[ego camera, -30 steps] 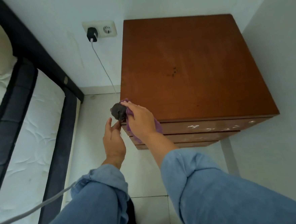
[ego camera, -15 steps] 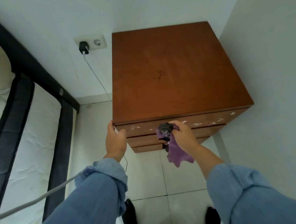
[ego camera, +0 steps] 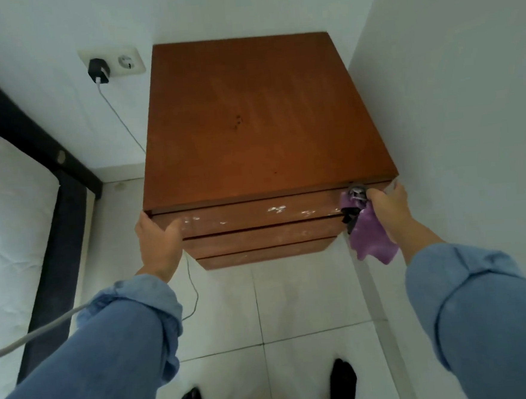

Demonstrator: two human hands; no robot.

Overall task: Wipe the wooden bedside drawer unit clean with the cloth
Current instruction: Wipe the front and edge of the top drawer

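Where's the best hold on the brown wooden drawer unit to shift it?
Take the brown wooden drawer unit at its two front corners under the overhanging top, from the front; walls block the back and right. The left hand and right hand sit there.

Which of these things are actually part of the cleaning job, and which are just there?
Part of the job: wooden drawer unit; purple cloth; left hand; right hand.

Just there: charger in wall socket; its cable; bed.
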